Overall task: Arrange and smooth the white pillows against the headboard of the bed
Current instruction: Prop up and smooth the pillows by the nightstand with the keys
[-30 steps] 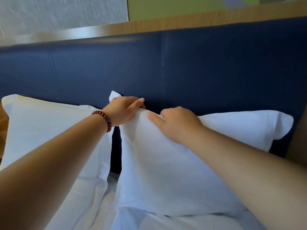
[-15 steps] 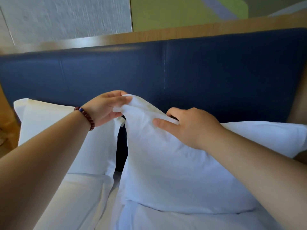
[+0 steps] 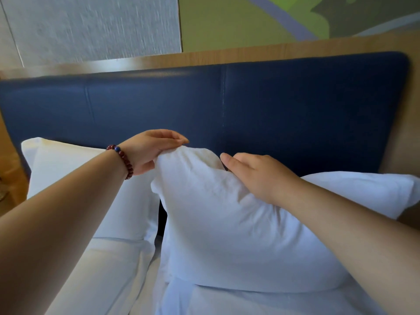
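Note:
Two white pillows lean on the dark blue padded headboard [image 3: 272, 105]. The right pillow [image 3: 227, 228] stands upright in the middle, its top left corner bunched and raised. My left hand [image 3: 152, 151], with a red bead bracelet on the wrist, pinches that corner from the left side. My right hand [image 3: 256, 176] lies on the pillow's top edge, fingers curled over behind it. The left pillow [image 3: 75, 171] rests flat against the headboard, partly hidden by my left forearm.
A dark gap [image 3: 162, 214] separates the two pillows. White bedding [image 3: 109, 269] covers the mattress below. A wooden ledge [image 3: 250, 53] runs above the headboard, with a wall panel and green artwork [image 3: 227, 21] behind. Wooden furniture [image 3: 9, 169] sits at the far left.
The right pillow's top left corner has been pulled up and bunched. My left hand moved from on top of the corner to gripping its left side. My view shifted down and back.

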The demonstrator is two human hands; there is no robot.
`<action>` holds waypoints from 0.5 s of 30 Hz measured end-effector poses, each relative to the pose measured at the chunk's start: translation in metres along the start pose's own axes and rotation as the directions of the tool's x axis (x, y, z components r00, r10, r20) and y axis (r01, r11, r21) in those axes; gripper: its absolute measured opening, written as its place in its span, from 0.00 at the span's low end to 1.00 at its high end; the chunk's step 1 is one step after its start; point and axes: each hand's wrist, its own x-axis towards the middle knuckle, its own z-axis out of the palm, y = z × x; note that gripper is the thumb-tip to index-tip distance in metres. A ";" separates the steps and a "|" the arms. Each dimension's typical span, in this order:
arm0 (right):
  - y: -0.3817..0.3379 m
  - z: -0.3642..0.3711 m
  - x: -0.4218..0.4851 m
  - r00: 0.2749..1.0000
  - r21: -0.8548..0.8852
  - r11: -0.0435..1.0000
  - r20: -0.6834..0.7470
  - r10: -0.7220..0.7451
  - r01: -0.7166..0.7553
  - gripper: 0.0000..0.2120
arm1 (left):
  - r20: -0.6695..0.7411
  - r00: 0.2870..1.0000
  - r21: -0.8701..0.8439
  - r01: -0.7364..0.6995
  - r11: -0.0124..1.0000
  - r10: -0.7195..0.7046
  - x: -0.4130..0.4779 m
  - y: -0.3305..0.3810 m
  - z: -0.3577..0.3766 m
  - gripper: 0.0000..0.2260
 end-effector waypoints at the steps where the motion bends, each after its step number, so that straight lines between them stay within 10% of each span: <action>1: 0.001 0.001 0.000 1.000 -0.001 1.000 0.001 0.001 -0.001 0.30 | -0.082 0.996 0.161 -0.013 0.987 0.026 0.001 0.000 -0.002 0.04; 4: 0.004 0.003 0.000 1.000 0.019 1.000 0.001 0.018 -0.018 0.31 | -0.226 0.869 0.779 -0.110 0.617 0.440 0.000 0.008 -0.008 0.09; 7: 0.007 0.005 0.003 1.000 0.028 1.000 -0.015 0.013 -0.012 0.32 | 0.117 0.537 0.830 -0.515 0.215 0.835 -0.024 0.022 0.016 0.11; 11: 0.010 0.007 0.005 0.999 -0.027 1.000 -0.032 -0.012 0.011 0.31 | 0.370 0.842 0.787 -0.509 0.350 0.392 -0.031 0.011 0.056 0.31; 15: 0.013 0.005 0.003 0.998 -0.137 0.990 -0.038 -0.040 0.034 0.26 | 0.333 0.897 0.903 -0.392 0.174 0.292 -0.008 -0.013 0.046 0.33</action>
